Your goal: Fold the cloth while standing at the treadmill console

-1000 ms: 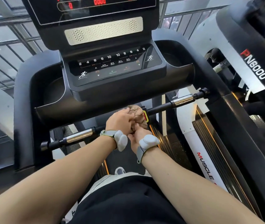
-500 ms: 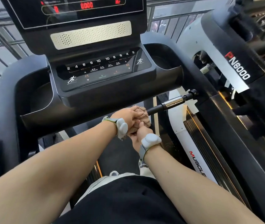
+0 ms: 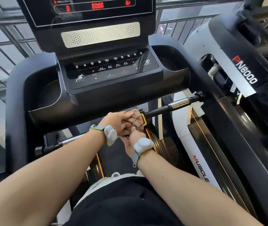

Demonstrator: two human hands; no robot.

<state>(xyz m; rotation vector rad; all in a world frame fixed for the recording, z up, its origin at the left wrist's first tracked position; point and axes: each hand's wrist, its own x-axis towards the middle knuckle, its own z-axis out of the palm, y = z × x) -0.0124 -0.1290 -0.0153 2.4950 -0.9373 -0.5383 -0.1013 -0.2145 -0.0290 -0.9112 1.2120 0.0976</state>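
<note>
A gym floor with railings and glass behind holds one black treadmill (image 3: 15,98) seen from the runner's place, with the side of a second machine (image 3: 244,74) marked PN8000 along its right edge.

Nearest the camera come black shorts and two bare forearms, each wearing one grey wrist device, two in all: one on the left wrist (image 3: 109,133), one on the right wrist (image 3: 142,145).

Beyond them the two hands meet at the middle of the one crossbar (image 3: 161,110) that runs from the treadmill's left upright to its right. The left hand (image 3: 117,119) lies over the top, its fingers curled down onto a brown quilted cloth (image 3: 135,119) that wraps the bar at its centre. The right hand (image 3: 130,139) comes up from below, thumb raised against the cloth's near side; its other fingers are tucked under the left hand, so they seem to be clamped on the cloth's lower fold, though the view there is poor. The cloth touches one yellow-and-black clip (image 3: 144,119) at its right end. The bar shows two chrome sleeves: one (image 3: 180,102) near its right end, one (image 3: 69,141) near its left, partly behind the left forearm.

Farther on, the console tray has two recessed pockets, one at each side of one button panel (image 3: 108,69) with two rows of numbers and two runner icons. Above sit one perforated cream strip (image 3: 100,34) and one display (image 3: 97,5) with red digits reading 0000.
</note>
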